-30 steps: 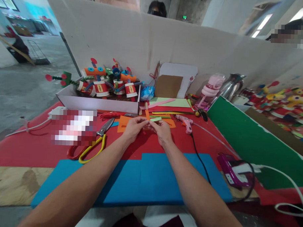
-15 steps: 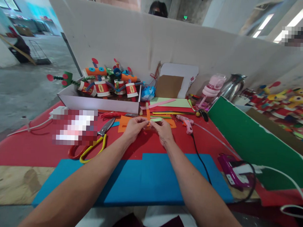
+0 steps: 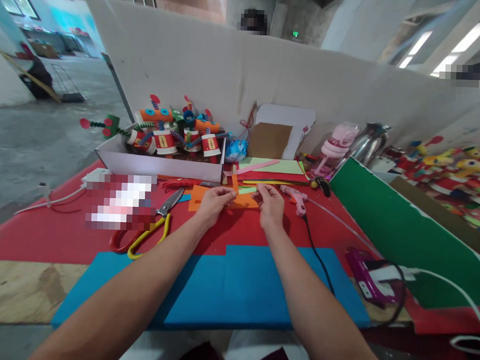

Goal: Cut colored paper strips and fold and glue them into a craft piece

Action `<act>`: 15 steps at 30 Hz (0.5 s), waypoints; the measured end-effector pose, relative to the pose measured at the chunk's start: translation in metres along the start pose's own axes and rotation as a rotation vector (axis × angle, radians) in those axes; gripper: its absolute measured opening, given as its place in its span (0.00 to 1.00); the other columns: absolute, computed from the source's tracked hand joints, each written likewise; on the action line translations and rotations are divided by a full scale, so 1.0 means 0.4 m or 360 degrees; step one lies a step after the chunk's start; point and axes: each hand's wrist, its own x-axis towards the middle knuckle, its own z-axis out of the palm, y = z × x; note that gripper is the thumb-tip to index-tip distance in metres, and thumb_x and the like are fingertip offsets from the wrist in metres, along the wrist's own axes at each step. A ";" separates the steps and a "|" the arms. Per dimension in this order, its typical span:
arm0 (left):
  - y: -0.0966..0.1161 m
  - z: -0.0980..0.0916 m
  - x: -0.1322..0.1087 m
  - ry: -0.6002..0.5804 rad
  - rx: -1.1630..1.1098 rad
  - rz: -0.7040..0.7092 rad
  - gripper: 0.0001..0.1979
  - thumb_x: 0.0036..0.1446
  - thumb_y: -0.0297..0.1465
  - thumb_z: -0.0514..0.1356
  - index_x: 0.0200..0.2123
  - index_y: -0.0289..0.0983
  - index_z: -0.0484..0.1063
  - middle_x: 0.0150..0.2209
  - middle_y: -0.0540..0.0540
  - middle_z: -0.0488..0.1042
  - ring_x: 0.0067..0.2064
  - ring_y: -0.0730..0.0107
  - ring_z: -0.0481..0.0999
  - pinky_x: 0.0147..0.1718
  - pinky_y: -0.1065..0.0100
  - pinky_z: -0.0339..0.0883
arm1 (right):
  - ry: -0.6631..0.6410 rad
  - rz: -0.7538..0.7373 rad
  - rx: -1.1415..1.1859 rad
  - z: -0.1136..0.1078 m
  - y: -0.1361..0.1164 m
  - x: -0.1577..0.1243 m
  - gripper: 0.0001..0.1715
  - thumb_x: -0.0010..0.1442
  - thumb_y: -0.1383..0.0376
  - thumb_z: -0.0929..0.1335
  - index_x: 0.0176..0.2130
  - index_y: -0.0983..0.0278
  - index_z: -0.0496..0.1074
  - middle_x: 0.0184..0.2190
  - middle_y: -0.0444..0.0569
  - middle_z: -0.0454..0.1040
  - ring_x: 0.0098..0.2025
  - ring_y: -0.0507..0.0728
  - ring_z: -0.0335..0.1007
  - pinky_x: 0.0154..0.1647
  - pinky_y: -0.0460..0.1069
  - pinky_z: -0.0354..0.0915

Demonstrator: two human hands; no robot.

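Nearest, blue sheets lie along the front of the red-covered worktop. Beyond them, large scissors with red and yellow handles rest to the left. The left hand has its fingers pinched at the lower end of an orange strip, and the right hand grips the right end of a light green strip in its fingers; the strips meet beside the left fingertips, above an orange sheet, whether joined I cannot tell. A pink glue gun lies just right of the right hand. Farther back, a white box holds paper-cup figures
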 end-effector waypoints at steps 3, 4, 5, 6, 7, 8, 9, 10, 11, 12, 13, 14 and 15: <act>0.003 0.002 -0.003 -0.0019 -0.0088 -0.0058 0.16 0.31 0.34 0.72 0.23 0.33 0.72 0.18 0.52 0.69 0.20 0.81 0.63 0.20 0.75 0.57 | 0.0008 0.0102 0.0158 -0.001 -0.002 0.000 0.07 0.43 0.66 0.72 0.26 0.63 0.70 0.20 0.39 0.73 0.22 0.48 0.68 0.29 0.45 0.68; 0.004 0.003 -0.004 -0.0026 -0.0112 -0.0074 0.16 0.30 0.34 0.72 0.23 0.33 0.72 0.18 0.52 0.69 0.20 0.81 0.64 0.20 0.75 0.57 | -0.0083 0.0173 0.0154 0.001 0.000 -0.003 0.07 0.42 0.67 0.72 0.26 0.63 0.70 0.20 0.39 0.73 0.23 0.48 0.69 0.30 0.45 0.69; 0.005 0.004 -0.005 -0.0032 -0.0133 -0.0083 0.16 0.30 0.34 0.72 0.23 0.33 0.72 0.18 0.52 0.70 0.20 0.81 0.64 0.20 0.75 0.57 | -0.0208 0.0243 0.0134 0.004 0.004 -0.008 0.09 0.40 0.69 0.72 0.26 0.63 0.70 0.20 0.39 0.73 0.24 0.48 0.69 0.31 0.45 0.69; 0.006 0.006 -0.006 -0.0038 -0.0151 -0.0089 0.16 0.29 0.34 0.72 0.23 0.33 0.72 0.18 0.52 0.70 0.19 0.82 0.63 0.20 0.76 0.57 | -0.0347 0.0299 0.0108 0.007 0.008 -0.015 0.10 0.39 0.70 0.72 0.27 0.63 0.71 0.21 0.39 0.74 0.25 0.49 0.70 0.32 0.45 0.69; 0.006 0.007 -0.007 -0.0048 -0.0165 -0.0097 0.17 0.29 0.34 0.73 0.23 0.32 0.73 0.18 0.52 0.70 0.19 0.82 0.64 0.20 0.76 0.57 | -0.0475 0.0335 0.0085 0.011 0.012 -0.021 0.11 0.37 0.71 0.72 0.27 0.62 0.71 0.22 0.39 0.75 0.26 0.49 0.71 0.33 0.45 0.69; 0.006 0.008 -0.008 -0.0061 -0.0176 -0.0105 0.17 0.28 0.34 0.73 0.22 0.32 0.73 0.18 0.51 0.70 0.20 0.81 0.64 0.20 0.75 0.58 | -0.0567 0.0350 0.0064 0.015 0.016 -0.027 0.12 0.37 0.70 0.72 0.27 0.63 0.72 0.23 0.40 0.75 0.27 0.49 0.71 0.33 0.45 0.68; 0.005 0.008 -0.008 -0.0076 -0.0182 -0.0111 0.17 0.28 0.34 0.73 0.22 0.32 0.73 0.19 0.51 0.71 0.20 0.81 0.64 0.21 0.75 0.59 | -0.0612 0.0343 0.0036 0.017 0.020 -0.032 0.12 0.37 0.69 0.73 0.27 0.63 0.72 0.24 0.40 0.76 0.27 0.49 0.70 0.32 0.44 0.68; 0.004 0.009 -0.009 -0.0092 -0.0183 -0.0108 0.17 0.28 0.34 0.73 0.22 0.32 0.73 0.19 0.51 0.71 0.20 0.81 0.65 0.21 0.75 0.60 | -0.0612 0.0324 -0.0003 0.019 0.022 -0.035 0.11 0.38 0.68 0.73 0.28 0.63 0.73 0.25 0.41 0.76 0.27 0.49 0.70 0.32 0.44 0.67; 0.002 0.008 -0.009 -0.0106 -0.0176 -0.0100 0.17 0.29 0.35 0.73 0.22 0.32 0.73 0.19 0.51 0.71 0.20 0.81 0.65 0.21 0.75 0.60 | -0.0583 0.0304 -0.0050 0.020 0.024 -0.036 0.11 0.39 0.66 0.73 0.28 0.64 0.73 0.24 0.41 0.76 0.27 0.49 0.69 0.31 0.44 0.67; 0.000 0.007 -0.008 -0.0119 -0.0158 -0.0092 0.16 0.29 0.35 0.73 0.22 0.32 0.73 0.19 0.50 0.71 0.20 0.81 0.65 0.21 0.75 0.60 | -0.0542 0.0286 -0.0100 0.020 0.025 -0.037 0.11 0.39 0.65 0.73 0.27 0.64 0.73 0.24 0.41 0.76 0.26 0.49 0.69 0.32 0.44 0.67; -0.002 0.005 -0.008 -0.0129 -0.0136 -0.0087 0.16 0.30 0.35 0.72 0.22 0.32 0.73 0.19 0.50 0.71 0.20 0.81 0.65 0.20 0.75 0.59 | -0.0504 0.0274 -0.0145 0.019 0.025 -0.036 0.11 0.39 0.64 0.74 0.27 0.64 0.74 0.24 0.41 0.76 0.26 0.49 0.69 0.32 0.45 0.67; -0.005 0.003 -0.007 -0.0137 -0.0114 -0.0089 0.16 0.31 0.35 0.72 0.22 0.32 0.73 0.19 0.50 0.71 0.20 0.80 0.64 0.19 0.75 0.58 | -0.0479 0.0264 -0.0181 0.018 0.025 -0.034 0.11 0.38 0.64 0.74 0.27 0.65 0.74 0.23 0.41 0.76 0.25 0.49 0.68 0.33 0.45 0.67; -0.007 0.000 -0.005 -0.0147 -0.0095 -0.0100 0.15 0.32 0.35 0.72 0.23 0.32 0.73 0.19 0.50 0.71 0.20 0.80 0.64 0.18 0.75 0.58 | -0.0469 0.0259 -0.0206 0.017 0.025 -0.033 0.12 0.38 0.63 0.74 0.26 0.65 0.73 0.22 0.41 0.75 0.25 0.49 0.68 0.33 0.45 0.67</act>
